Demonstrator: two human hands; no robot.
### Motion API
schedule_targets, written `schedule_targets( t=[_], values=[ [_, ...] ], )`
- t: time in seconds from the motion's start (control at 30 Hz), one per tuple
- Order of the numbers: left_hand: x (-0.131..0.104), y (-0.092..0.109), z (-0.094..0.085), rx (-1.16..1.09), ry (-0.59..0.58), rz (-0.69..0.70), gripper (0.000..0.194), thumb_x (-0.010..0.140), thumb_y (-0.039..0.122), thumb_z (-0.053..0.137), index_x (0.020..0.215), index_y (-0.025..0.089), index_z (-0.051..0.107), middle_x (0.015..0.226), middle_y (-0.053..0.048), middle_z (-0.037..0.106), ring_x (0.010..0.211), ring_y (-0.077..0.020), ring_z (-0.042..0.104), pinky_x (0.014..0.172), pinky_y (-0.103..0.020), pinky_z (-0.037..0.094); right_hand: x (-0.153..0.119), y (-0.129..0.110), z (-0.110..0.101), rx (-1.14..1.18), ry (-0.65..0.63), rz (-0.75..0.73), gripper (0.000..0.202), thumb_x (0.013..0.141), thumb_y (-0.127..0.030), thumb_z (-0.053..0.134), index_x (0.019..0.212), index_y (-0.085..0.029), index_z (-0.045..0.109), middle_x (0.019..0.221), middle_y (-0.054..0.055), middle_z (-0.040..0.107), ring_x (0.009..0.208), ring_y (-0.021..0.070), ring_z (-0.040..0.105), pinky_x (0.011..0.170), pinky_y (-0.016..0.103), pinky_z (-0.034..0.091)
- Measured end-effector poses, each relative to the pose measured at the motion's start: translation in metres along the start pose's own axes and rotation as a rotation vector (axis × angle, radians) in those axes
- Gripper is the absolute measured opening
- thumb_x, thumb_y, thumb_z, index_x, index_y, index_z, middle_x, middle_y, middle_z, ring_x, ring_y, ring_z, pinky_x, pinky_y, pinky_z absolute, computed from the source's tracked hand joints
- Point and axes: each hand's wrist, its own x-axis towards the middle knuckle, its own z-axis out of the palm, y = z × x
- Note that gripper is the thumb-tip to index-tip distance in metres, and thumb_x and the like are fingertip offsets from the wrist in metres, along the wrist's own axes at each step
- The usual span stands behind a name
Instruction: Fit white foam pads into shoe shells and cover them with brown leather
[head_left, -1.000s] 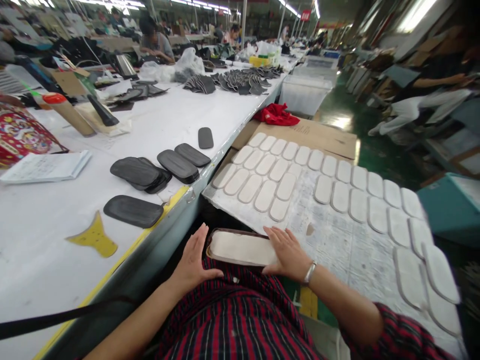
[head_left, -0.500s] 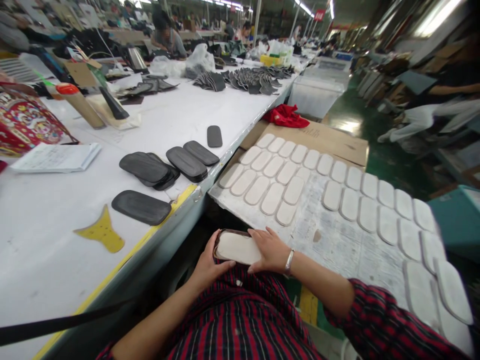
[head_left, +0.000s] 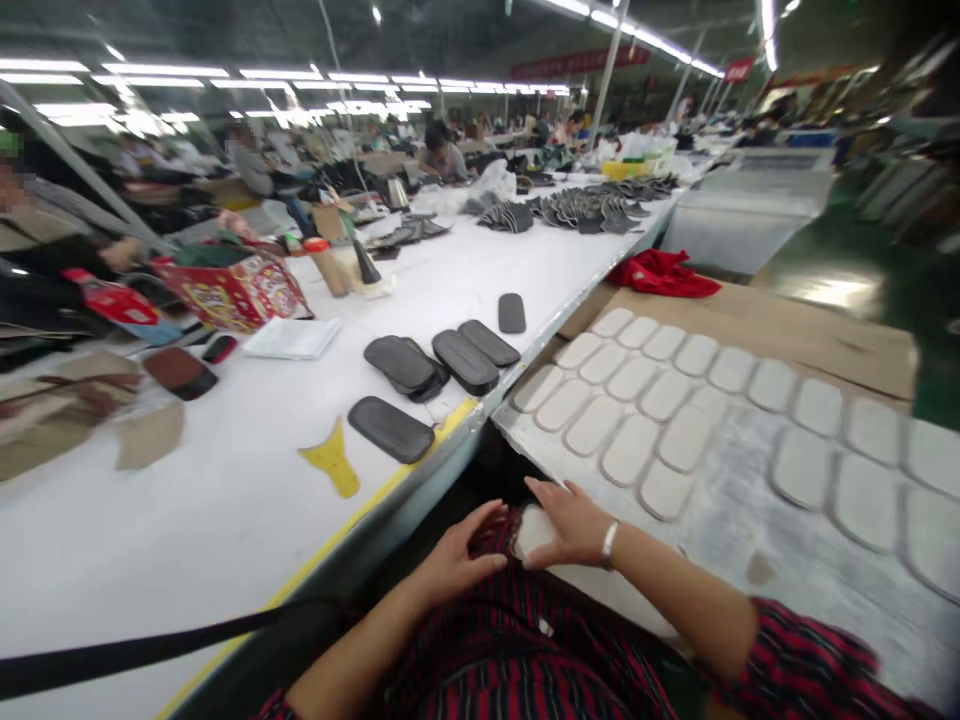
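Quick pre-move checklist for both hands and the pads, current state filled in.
1. Right hand on the pale pad: ok.
2. Left hand touching that pad: cannot tell, fingertips very near its end.
3. Pad's whole face visible: not ok, right hand covers much of it.
4. White pads on the board all separate: not ok, one overlaps its neighbour.
5. Yellow piece apart from the dark pads: ok.
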Motion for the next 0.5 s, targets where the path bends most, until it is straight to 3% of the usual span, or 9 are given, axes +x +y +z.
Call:
schedule_targets(
  t=[0.1,0.17,0.2,0.27,0.3,0.33,0.4,0.43,0.5],
  values=[
    [-0.023,-0.010,-0.062,0.600,0.489,-0.009,0.056,0.081,0.042,0.053,0.130,0.021,0.037,0.134,-0.010,0.043,0.126,-0.0224,0.036,0.106,-0.042,0.029,-0.025,0.005,-0.012,0.099,0.191,0.023,0.087,0.075,-0.064,0.044,0.137,-0.007,0.023,0.140,0.015,0.028,0.128,0.0246,0.028,0.108,0.044,0.023],
    [-0.038,-0.019,-0.105,0.931,0.752,-0.158,0.079,0.073,0.050,0.058,0.135,0.011,0.029,0.141,-0.018,0.030,0.131,-0.0291,0.024,0.107,-0.049,0.022,-0.047,0.011,-0.018,0.167,0.311,0.067,0.078,0.081,-0.061,0.038,0.138,-0.011,0.023,0.139,0.013,0.031,0.128,0.0224,0.030,0.108,0.043,0.025],
    [-0.045,-0.024,-0.122,1.027,0.758,-0.285,0.089,0.068,0.055,0.061,0.135,0.006,0.027,0.142,-0.022,0.025,0.131,-0.0328,0.022,0.105,-0.052,0.022,-0.058,0.012,-0.020,0.195,0.348,0.092,0.075,0.081,-0.061,0.037,0.137,-0.013,0.023,0.138,0.012,0.034,0.127,0.0223,0.032,0.108,0.043,0.026],
    [-0.057,-0.033,-0.141,1.136,0.573,-0.452,0.091,0.066,0.058,0.060,0.133,0.004,0.031,0.140,-0.023,0.028,0.129,-0.0344,0.026,0.103,-0.054,0.025,-0.080,0.011,-0.020,0.238,0.380,0.131,0.072,0.081,-0.059,0.040,0.136,-0.015,0.027,0.135,0.012,0.038,0.124,0.0231,0.036,0.107,0.044,0.028],
    [-0.063,-0.037,-0.143,1.176,0.461,-0.458,0.086,0.068,0.057,0.058,0.132,0.004,0.034,0.139,-0.022,0.031,0.128,-0.0334,0.029,0.102,-0.052,0.027,-0.091,0.008,-0.018,0.257,0.386,0.141,0.070,0.081,-0.058,0.041,0.134,-0.015,0.030,0.133,0.012,0.040,0.124,0.0236,0.037,0.107,0.044,0.028],
    [-0.071,-0.039,-0.139,1.215,0.373,-0.416,0.079,0.070,0.053,0.057,0.130,0.005,0.037,0.138,-0.020,0.034,0.127,-0.0317,0.032,0.102,-0.049,0.030,-0.101,0.003,-0.016,0.278,0.395,0.147,0.067,0.081,-0.057,0.043,0.133,-0.015,0.033,0.132,0.012,0.041,0.123,0.0239,0.037,0.107,0.044,0.028],
    [-0.091,-0.041,-0.123,1.282,0.315,-0.250,0.061,0.076,0.039,0.052,0.127,0.009,0.042,0.136,-0.016,0.040,0.123,-0.0288,0.038,0.099,-0.043,0.035,-0.117,-0.012,-0.007,0.351,0.410,0.137,0.060,0.081,-0.052,0.046,0.129,-0.016,0.039,0.129,0.011,0.045,0.120,0.0232,0.041,0.105,0.044,0.030],
    [-0.103,-0.040,-0.113,1.293,0.348,-0.175,0.049,0.078,0.027,0.047,0.124,0.012,0.047,0.132,-0.013,0.045,0.119,-0.0272,0.043,0.096,-0.042,0.038,-0.122,-0.022,-0.001,0.416,0.416,0.122,0.056,0.082,-0.049,0.047,0.126,-0.016,0.042,0.126,0.011,0.048,0.117,0.0223,0.044,0.104,0.042,0.033],
    [-0.124,-0.038,-0.097,1.253,0.475,-0.028,0.045,0.078,0.016,0.038,0.121,0.024,0.050,0.122,-0.005,0.056,0.106,-0.0249,0.054,0.090,-0.043,0.042,-0.124,-0.043,0.015,0.633,0.385,0.063,0.048,0.081,-0.045,0.051,0.119,-0.017,0.047,0.115,0.010,0.055,0.105,0.0193,0.053,0.096,0.037,0.041]
  ],
)
